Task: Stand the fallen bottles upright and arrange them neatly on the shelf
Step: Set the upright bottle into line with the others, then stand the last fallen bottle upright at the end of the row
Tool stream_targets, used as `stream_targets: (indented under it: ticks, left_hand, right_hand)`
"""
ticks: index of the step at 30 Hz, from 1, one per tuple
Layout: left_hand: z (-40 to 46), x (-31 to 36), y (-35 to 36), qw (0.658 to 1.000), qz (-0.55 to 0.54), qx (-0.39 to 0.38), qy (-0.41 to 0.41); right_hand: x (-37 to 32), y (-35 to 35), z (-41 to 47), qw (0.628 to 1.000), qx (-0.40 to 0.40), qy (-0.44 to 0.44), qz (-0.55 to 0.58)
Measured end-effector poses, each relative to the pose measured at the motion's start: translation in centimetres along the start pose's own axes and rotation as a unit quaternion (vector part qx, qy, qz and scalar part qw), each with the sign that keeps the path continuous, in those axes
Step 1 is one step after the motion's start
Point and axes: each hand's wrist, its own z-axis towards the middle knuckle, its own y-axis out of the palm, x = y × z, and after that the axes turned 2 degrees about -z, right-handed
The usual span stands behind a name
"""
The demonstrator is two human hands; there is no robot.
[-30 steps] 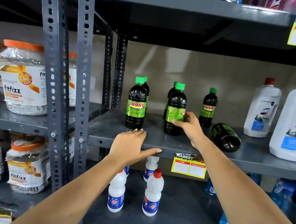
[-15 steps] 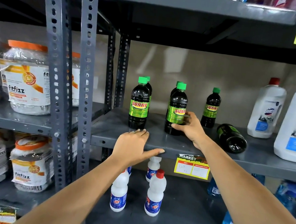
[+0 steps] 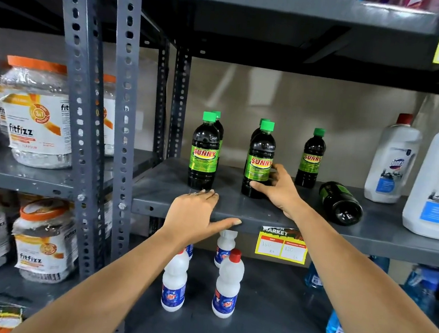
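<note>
Grey slotted-steel racking (image 3: 123,107) is standing against a plain beige wall (image 3: 287,105), which is catching soft reflected light. The upper deck (image 3: 284,3) is casting shadow beneath itself. A yellow price tag (image 3: 281,247) is hanging from one shelf edge.

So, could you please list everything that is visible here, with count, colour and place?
Sunny bottles: five upright, dark with green caps, middle shelf.
Fallen bottle: one, dark, lying right of them.
Domex jugs: two, white with red caps, right.
Small white bottles: at least three, red caps, lower shelf.
Blue bottles: several, lower right.
Fitfizz jars: several, orange lids, left rack.
Price tag: one, yellow, shelf edge.
Left hand: on shelf edge.
Right hand: around one Sunny bottle.
</note>
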Motion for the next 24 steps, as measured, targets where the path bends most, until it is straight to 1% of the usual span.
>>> stream_targets:
  ticks: [5,7,9,10,11,12,14,15,16,17,18,19,20,21,22,23,24]
  left_hand:
    - [0.2,0.2,0.0,1.0,-0.007,-0.012,-0.019]
    - [0.2,0.4,0.1,0.999,-0.016,-0.012,-0.032]
    - [0.3,0.7,0.1,0.998,-0.029,-0.006,-0.048]
    - [0.4,1.1,-0.1,0.997,-0.043,-0.006,-0.057]
    - [0.6,1.5,-0.3,0.996,-0.061,-0.01,-0.067]
    - [0.8,2.2,-0.5,0.994,-0.083,-0.012,-0.07]
    - [1.5,4.0,-1.0,0.99,-0.133,-0.022,-0.048]
    - [2.0,5.1,-1.3,0.987,-0.156,-0.04,-0.03]
    - [2.5,6.0,-1.7,0.982,-0.174,-0.067,-0.015]
    - [3.0,6.9,-2.0,0.978,-0.184,-0.101,-0.004]
    - [3.5,7.6,-2.1,0.973,-0.187,-0.136,0.005]
    - [3.9,8.2,-2.1,0.969,-0.182,-0.169,0.011]
    - [4.3,8.7,-1.8,0.965,-0.172,-0.196,0.017]
    - [4.5,8.9,-1.5,0.964,-0.157,-0.215,0.024]
    - [4.6,9.2,-1.0,0.964,-0.145,-0.221,0.034]
    - [4.7,9.2,-0.6,0.966,-0.137,-0.215,0.041]
    - [4.8,9.0,-0.2,0.969,-0.13,-0.203,0.048]
  right_hand:
    - [-0.2,0.0,-0.2,1.0,0.001,0.002,-0.007]
    - [-0.4,-0.1,-0.3,0.999,0.007,0.016,0.027]
    - [-1.1,-0.5,-0.7,0.993,0.05,0.026,0.108]
    - [-1.5,-1.1,-0.9,0.988,0.086,0.015,0.126]
    - [-2.0,-1.8,-1.2,0.986,0.126,-0.012,0.112]
    - [-2.3,-2.9,-1.4,0.982,0.17,-0.04,0.069]
    - [-2.7,-5.6,-1.5,0.965,0.243,-0.08,-0.057]
    - [-3.0,-7.4,-1.6,0.953,0.266,-0.071,-0.126]
    - [-3.2,-9.1,-1.6,0.94,0.274,-0.044,-0.199]
    - [-3.4,-10.8,-1.6,0.926,0.255,0.006,-0.278]
    - [-3.4,-12.2,-1.7,0.909,0.213,0.072,-0.351]
    - [-3.4,-13.2,-2.0,0.891,0.159,0.137,-0.403]
    - [-3.1,-13.9,-2.4,0.879,0.098,0.187,-0.427]
    - [-3.0,-14.1,-2.9,0.879,0.036,0.227,-0.417]
    - [-2.6,-14.3,-3.2,0.888,-0.013,0.267,-0.373]
    - [-2.1,-14.5,-3.4,0.899,-0.045,0.298,-0.318]
    - [-1.8,-14.7,-3.5,0.91,-0.055,0.309,-0.272]
